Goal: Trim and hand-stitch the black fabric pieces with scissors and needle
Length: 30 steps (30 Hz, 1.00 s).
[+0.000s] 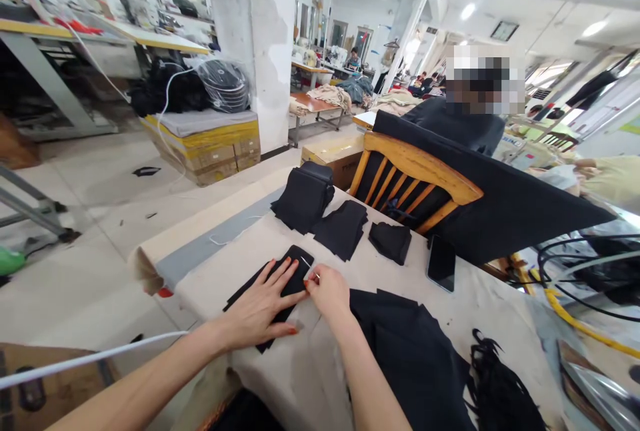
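My left hand (267, 301) lies flat with spread fingers on black fabric pieces (299, 256) near the table's left side. Close by, my right hand (327, 291) pinches a thin, pale, stick-like thing (316, 275) at the fabric's right edge; its exact kind is too small to make out. A short white line shows on the black cloth just beyond the fingertips. Farther back sit a thick stack of black fabric pieces (303, 199), a lower stack (341, 228) and a small pile (391, 242). Larger black fabric (410, 358) spreads right of my right forearm.
A phone (441, 263) rests on the cloth-covered table (480, 311). Black strips (500, 384) and an iron (600, 391) are at the right. A wooden chair (420, 168) stands against the far edge, with a seated person (455, 126) beyond. Cables (575, 318) loop at the right.
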Each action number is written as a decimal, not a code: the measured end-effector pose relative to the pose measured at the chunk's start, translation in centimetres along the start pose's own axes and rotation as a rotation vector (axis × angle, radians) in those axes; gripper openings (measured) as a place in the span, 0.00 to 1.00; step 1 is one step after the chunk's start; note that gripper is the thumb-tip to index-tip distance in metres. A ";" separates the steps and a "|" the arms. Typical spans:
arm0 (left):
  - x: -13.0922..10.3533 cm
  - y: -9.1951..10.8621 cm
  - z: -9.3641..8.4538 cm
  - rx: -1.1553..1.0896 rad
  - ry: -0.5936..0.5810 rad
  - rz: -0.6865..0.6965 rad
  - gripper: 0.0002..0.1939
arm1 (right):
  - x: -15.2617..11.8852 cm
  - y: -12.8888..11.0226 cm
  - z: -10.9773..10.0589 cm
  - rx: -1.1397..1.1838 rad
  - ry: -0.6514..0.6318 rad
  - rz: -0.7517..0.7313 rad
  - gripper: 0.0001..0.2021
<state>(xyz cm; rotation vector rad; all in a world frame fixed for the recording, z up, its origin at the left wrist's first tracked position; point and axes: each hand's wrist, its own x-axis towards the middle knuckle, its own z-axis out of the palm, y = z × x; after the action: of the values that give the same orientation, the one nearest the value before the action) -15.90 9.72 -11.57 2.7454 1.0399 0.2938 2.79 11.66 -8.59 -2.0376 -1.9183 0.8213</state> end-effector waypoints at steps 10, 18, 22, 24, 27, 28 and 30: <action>-0.5 -0.4 0.4 -0.016 0.159 -0.055 0.19 | -0.3 1.9 0.7 0.133 0.023 -0.017 0.11; -0.6 -0.1 1.2 -0.013 0.244 -0.132 0.16 | -1.3 0.8 1.1 0.128 0.156 -0.079 0.04; -0.4 0.1 1.1 -0.004 0.242 -0.139 0.15 | -1.2 1.1 1.2 0.134 0.165 -0.137 0.06; -0.4 0.2 1.0 -0.001 0.240 -0.141 0.15 | -1.2 1.3 1.3 0.134 0.176 -0.164 0.07; -0.4 0.3 1.1 0.007 0.239 -0.148 0.16 | -1.4 1.5 1.5 0.131 0.205 -0.186 0.04; -0.4 0.3 1.1 0.011 0.238 -0.149 0.17 | -1.4 1.5 1.6 0.128 0.216 -0.192 0.03; -0.4 0.3 1.3 0.017 0.236 -0.152 0.18 | -1.6 1.5 1.7 0.119 0.239 -0.211 0.02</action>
<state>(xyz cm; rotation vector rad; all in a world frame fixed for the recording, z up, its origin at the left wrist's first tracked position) -15.67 9.13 -12.77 2.6738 1.3059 0.5987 3.16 9.54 -10.39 -1.7403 -1.8623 0.5966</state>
